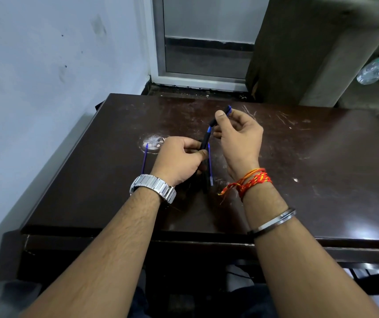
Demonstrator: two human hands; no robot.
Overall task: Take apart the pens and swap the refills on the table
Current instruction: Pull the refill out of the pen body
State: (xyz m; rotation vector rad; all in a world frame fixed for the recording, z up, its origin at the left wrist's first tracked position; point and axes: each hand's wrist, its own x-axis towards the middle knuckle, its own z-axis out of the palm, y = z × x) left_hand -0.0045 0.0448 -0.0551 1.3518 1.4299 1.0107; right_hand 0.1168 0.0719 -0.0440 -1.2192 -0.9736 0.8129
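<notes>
The left hand (181,159) gripped a black barrel (204,143); the right hand (236,136) pinched its upper half (220,115) above, probably mid-separation. Next: pull straight apart.

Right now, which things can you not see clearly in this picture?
- Head view: dark pen parts on the table blend into it, partly under the left hand.
- Pen barrel's lower end: hidden by left fingers.
- Right hand's pen piece: too small to identify.
</notes>
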